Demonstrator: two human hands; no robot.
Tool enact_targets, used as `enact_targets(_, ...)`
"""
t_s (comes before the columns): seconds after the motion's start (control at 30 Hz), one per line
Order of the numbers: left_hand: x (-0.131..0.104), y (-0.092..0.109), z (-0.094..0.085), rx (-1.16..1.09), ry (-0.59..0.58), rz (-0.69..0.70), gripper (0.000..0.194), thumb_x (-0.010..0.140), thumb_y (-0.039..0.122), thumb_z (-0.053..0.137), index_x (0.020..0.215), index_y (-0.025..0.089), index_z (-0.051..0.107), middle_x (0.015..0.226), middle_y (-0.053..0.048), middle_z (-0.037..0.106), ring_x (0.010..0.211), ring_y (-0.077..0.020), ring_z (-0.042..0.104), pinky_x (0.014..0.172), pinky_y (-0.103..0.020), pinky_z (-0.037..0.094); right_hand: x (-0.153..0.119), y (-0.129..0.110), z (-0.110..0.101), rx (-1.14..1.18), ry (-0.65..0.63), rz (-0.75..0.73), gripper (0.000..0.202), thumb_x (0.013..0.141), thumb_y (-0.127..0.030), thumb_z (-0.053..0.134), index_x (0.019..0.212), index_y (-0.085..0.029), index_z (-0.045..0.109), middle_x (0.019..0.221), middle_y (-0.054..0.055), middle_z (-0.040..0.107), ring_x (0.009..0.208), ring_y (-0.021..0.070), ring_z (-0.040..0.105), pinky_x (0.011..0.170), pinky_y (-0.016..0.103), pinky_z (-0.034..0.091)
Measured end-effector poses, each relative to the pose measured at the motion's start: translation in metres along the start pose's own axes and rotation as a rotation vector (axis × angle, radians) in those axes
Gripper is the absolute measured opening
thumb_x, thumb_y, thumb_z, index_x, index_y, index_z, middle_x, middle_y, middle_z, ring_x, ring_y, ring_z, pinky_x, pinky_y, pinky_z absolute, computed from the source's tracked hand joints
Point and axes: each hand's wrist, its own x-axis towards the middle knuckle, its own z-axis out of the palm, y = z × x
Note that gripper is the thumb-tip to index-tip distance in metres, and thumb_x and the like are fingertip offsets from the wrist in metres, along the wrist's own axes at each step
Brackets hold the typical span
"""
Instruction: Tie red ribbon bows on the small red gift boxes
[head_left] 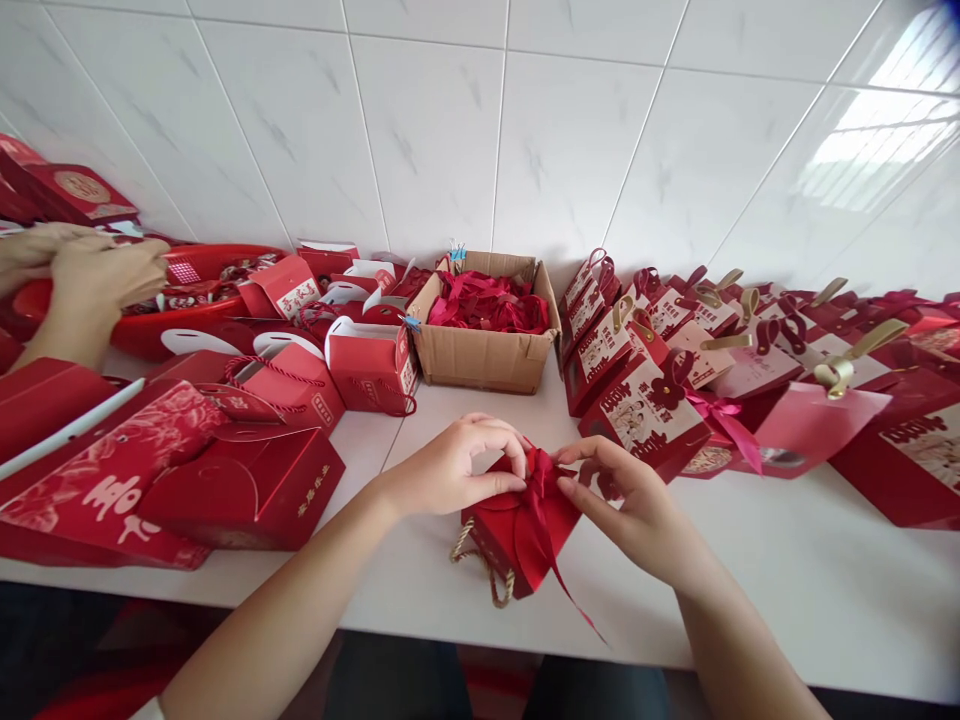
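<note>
In front of me on the white table stands a small red gift box (pixel 501 530) with a gold rope handle (pixel 491 575) hanging at its near left side. A dark red ribbon (pixel 538 492) is gathered in a bow at the top of the box, and one tail trails down over its front onto the table. My left hand (pixel 469 465) pinches the ribbon from the left, thumb and fingers closed near the knot. From the right, my right hand (pixel 626 500) is closed in a pinch on the ribbon. The fingertips partly hide the loops.
A cardboard box (pixel 480 358) full of red ribbons stands against the tiled wall. Red gift boxes (pixel 247 485) crowd the left; several decorated red bags (pixel 645 405) fill the right. Far left, another person's hands (pixel 105 270) are over a red basket (pixel 247 252) of small packets.
</note>
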Motion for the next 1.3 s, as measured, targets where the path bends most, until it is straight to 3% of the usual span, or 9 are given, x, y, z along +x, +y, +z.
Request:
enact_targets(0.27, 0.001, -0.006, 0.003, 0.007, 0.039, 0.037, 0.005, 0.081, 0.021, 0.063, 0.077, 0.022, 0.065, 0.090, -0.002, 0.071, 0.102, -0.0200, 0.061, 0.100, -0.036, 0.035, 0.006, -0.001, -0.013, -0.071, -0.083, -0.127, 0.014, 0.085, -0.030, 0.058, 0.096, -0.023, 0.062, 0.087, 0.002, 0.066, 0.069, 0.0131, 0.056, 0.059, 0.024, 0.045)
enact_targets(0.4, 0.001, -0.007, 0.003, 0.030, 0.049, 0.052, 0.003, 0.081, 0.023, 0.064, 0.078, 0.023, 0.066, 0.094, -0.002, 0.071, 0.104, -0.0196, 0.060, 0.099, -0.035, 0.037, 0.002, -0.010, -0.033, -0.146, -0.259, -0.077, 0.017, 0.085, -0.035, 0.059, 0.098, -0.024, 0.057, 0.058, -0.006, 0.053, 0.050, 0.0098, 0.044, 0.047, 0.022, 0.035)
enact_targets(0.47, 0.001, -0.008, 0.003, 0.035, 0.048, 0.066, 0.004, 0.081, 0.023, 0.064, 0.077, 0.022, 0.066, 0.093, -0.001, 0.071, 0.103, -0.0194, 0.060, 0.099, -0.035, 0.037, -0.005, -0.015, -0.044, -0.236, -0.336, -0.013, 0.019, 0.085, -0.039, 0.057, 0.096, -0.024, 0.054, 0.054, -0.007, 0.051, 0.047, 0.0101, 0.044, 0.044, 0.022, 0.033)
enact_targets(0.57, 0.001, -0.007, 0.003, 0.035, 0.045, 0.079, 0.005, 0.081, 0.025, 0.063, 0.078, 0.022, 0.065, 0.091, -0.002, 0.071, 0.101, -0.0196, 0.061, 0.099, -0.035, 0.038, -0.016, -0.024, -0.053, -0.400, -0.191, 0.046, 0.018, 0.086, -0.042, 0.055, 0.089, -0.024, 0.056, 0.066, -0.001, 0.061, 0.056, 0.0132, 0.053, 0.048, 0.023, 0.037)
enact_targets(0.67, 0.001, -0.005, 0.003, 0.043, 0.048, 0.082, 0.005, 0.082, 0.025, 0.063, 0.079, 0.022, 0.066, 0.094, -0.002, 0.070, 0.099, -0.0189, 0.061, 0.096, -0.034, 0.039, -0.020, -0.035, -0.042, -0.385, -0.043, 0.064, 0.029, 0.089, -0.043, 0.049, 0.070, -0.022, 0.056, 0.060, 0.000, 0.056, 0.053, 0.0117, 0.046, 0.046, 0.023, 0.034)
enact_targets(0.77, 0.001, -0.003, 0.003, 0.034, 0.059, 0.094, 0.006, 0.081, 0.026, 0.064, 0.078, 0.021, 0.065, 0.090, -0.002, 0.069, 0.096, -0.0180, 0.060, 0.093, -0.033, 0.041, -0.016, -0.045, -0.020, -0.288, -0.095, 0.112, 0.042, 0.089, -0.049, 0.047, 0.059, -0.020, 0.052, 0.050, -0.003, 0.043, 0.047, 0.0091, 0.033, 0.041, 0.023, 0.025)
enact_targets(0.9, 0.001, -0.002, 0.002, 0.012, 0.048, 0.107, 0.006, 0.081, 0.025, 0.064, 0.078, 0.019, 0.065, 0.088, -0.002, 0.067, 0.093, -0.0163, 0.060, 0.091, -0.030, 0.042, -0.007, -0.051, 0.002, -0.247, -0.186, 0.159, 0.039, 0.087, -0.045, 0.051, 0.059, -0.018, 0.052, 0.052, -0.004, 0.042, 0.049, 0.0079, 0.031, 0.043, 0.022, 0.024)
enact_targets(1.03, -0.001, 0.001, -0.002, 0.005, 0.033, 0.084, 0.010, 0.084, 0.027, 0.061, 0.081, 0.019, 0.065, 0.087, -0.002, 0.064, 0.089, -0.0148, 0.058, 0.088, -0.028, 0.043, -0.002, -0.047, 0.003, -0.155, -0.211, 0.176, 0.034, 0.087, -0.036, 0.050, 0.059, -0.017, 0.046, 0.053, -0.005, 0.041, 0.051, 0.0073, 0.029, 0.044, 0.021, 0.023)
enact_targets(1.3, -0.004, 0.004, -0.007, -0.059, -0.049, -0.081, 0.017, 0.087, 0.035, 0.055, 0.093, 0.021, 0.064, 0.094, 0.000, 0.063, 0.093, -0.0158, 0.058, 0.086, -0.028, 0.042, -0.001, -0.041, -0.005, -0.028, -0.286, 0.242, 0.033, 0.087, -0.042, 0.049, 0.065, -0.018, 0.049, 0.056, -0.004, 0.046, 0.051, 0.0077, 0.036, 0.045, 0.021, 0.027)
